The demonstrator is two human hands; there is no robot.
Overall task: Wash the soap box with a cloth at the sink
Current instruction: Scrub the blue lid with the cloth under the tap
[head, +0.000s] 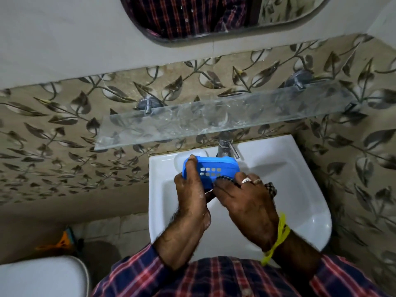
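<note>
- Holding the blue soap box point(211, 171) over the sink point(300, 189), the left hand point(194, 189) is wrapping its fingers around the box's left end, with the thumb hidden underneath.
- Pressing a checked cloth point(270, 188) against the box's near right edge, the right hand point(246, 200) is closing on the fabric, with only scraps of it showing past the fingers.
- Sitting just below the tap point(225, 146), the box is hanging in the air, above the basin and not resting on it.
- Gripping only one end is looking risky: wet plastic is likely being slippery, and a firm rub from the right could be twisting the box out of the left hand and into the basin.
- Catching is another risk, since the cloth could be snagging in the slotted holes on the box's face and jerking it loose.
- Working this close to the tap, the box's far edge could be knocking the spout or its lever during a hard stroke.
- Hanging directly above, the glass shelf point(214, 116) is leaving little headroom, so lifting the box carelessly could be striking its edge.
- Showing no visible stream, the tap is leaving it unclear whether water is running; scrubbing dry would probably be leaving residue in the slots.
</note>
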